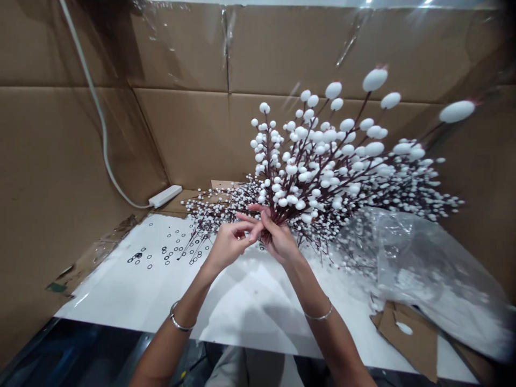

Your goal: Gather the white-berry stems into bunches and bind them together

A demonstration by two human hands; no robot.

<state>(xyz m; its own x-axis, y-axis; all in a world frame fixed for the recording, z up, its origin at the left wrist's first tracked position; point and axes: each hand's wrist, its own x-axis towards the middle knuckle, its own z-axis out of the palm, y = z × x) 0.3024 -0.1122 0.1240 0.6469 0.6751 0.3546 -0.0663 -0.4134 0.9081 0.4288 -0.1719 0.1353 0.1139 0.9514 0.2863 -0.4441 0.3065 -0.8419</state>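
My right hand (279,238) grips the gathered stems of a bunch of dark-stemmed artificial branches with white berries (322,156), which fans upward and to the right. My left hand (228,243) meets it at the stem base, fingertips pinching the stems beside the right fingers. Both wrists wear thin silver bangles. More berry branches (217,207) lie flat on the white work surface (250,301) just behind my hands.
Small black rings (169,251) are scattered on the white surface at the left. A crumpled clear plastic bag (415,258) lies to the right, with cardboard scraps (407,333) in front of it. Cardboard walls (60,172) enclose the space; a white cable and adapter (165,195) sit at the back left.
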